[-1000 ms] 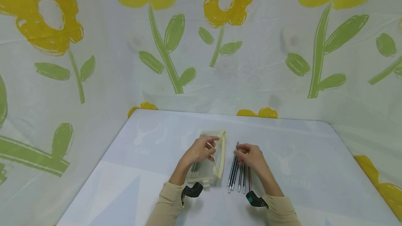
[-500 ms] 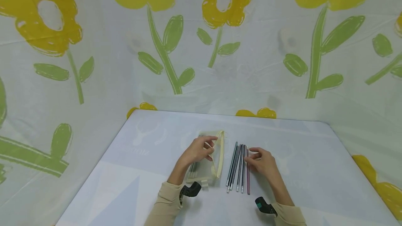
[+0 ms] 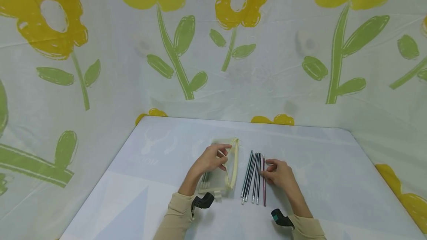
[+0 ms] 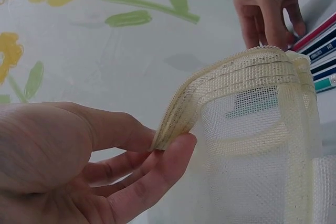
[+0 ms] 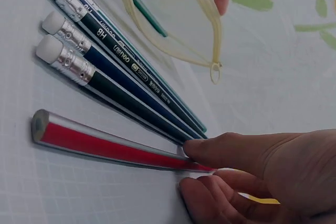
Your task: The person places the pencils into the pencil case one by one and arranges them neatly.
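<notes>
My left hand [image 3: 210,158] pinches the zippered edge of a cream mesh pencil pouch [image 4: 247,124] between thumb and fingers, holding its mouth apart. Several pencils show through the mesh at the pouch's left side in the head view. Right of the pouch, several dark pencils [image 3: 250,177] lie side by side on the table, white eraser ends toward me. A red-and-silver pencil [image 5: 105,142] lies at the right of this row, slightly apart. My right hand [image 3: 280,173] has its thumb and fingers on either side of that pencil, pinching it near its far part.
The pale patterned table [image 3: 333,180] extends around the pouch and pencils. A flower-printed curtain [image 3: 273,84] stands behind and beside it. Black wrist cameras are worn at both cuffs, the right wrist camera [image 3: 281,218] low over the table.
My right hand has moved from over the dark pencils rightward to the red pencil. The pencils now show spread in a row. The left hand keeps its hold on the pouch edge.
</notes>
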The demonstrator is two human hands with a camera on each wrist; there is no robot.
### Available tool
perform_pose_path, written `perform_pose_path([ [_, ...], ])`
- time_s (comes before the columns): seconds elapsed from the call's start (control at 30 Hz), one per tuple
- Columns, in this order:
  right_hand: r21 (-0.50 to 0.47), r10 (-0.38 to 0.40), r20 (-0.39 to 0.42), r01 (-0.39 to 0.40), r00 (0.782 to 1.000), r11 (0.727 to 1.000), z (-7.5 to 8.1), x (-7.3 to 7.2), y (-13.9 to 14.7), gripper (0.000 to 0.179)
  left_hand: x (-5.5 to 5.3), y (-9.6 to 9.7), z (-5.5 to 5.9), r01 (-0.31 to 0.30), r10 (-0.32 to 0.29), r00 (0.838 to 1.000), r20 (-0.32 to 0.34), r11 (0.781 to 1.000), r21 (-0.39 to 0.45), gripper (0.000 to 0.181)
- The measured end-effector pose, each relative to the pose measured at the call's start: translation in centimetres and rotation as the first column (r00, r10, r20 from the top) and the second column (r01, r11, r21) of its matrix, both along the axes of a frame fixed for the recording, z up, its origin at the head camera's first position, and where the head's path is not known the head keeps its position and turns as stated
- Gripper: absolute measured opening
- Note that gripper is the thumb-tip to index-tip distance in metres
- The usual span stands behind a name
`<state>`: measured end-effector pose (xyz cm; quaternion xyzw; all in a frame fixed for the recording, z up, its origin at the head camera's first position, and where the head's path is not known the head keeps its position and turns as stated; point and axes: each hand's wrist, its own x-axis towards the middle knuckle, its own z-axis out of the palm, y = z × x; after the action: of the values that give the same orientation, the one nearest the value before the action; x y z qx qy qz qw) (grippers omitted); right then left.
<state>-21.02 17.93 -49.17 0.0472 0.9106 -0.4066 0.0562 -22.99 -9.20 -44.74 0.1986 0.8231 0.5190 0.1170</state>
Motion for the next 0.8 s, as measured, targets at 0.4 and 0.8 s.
perform_pose_path([
  [0.4, 0.064, -0.019, -0.019, 0.02, 1.0, 0.998, 0.04, 0.28, -0.46, 0.05, 0.14, 0.1, 0.15, 0.01, -0.01, 1.0, -0.006, 1.0, -0.005, 0.045],
  [0.8, 0.065, -0.04, -0.011, 0.041, 0.999, 0.997, 0.08, 0.33, -0.52, 0.046, -0.02, 0.19, 0.1, 0.0, 0.0, 1.0, 0.003, 1.0, -0.005, 0.045],
])
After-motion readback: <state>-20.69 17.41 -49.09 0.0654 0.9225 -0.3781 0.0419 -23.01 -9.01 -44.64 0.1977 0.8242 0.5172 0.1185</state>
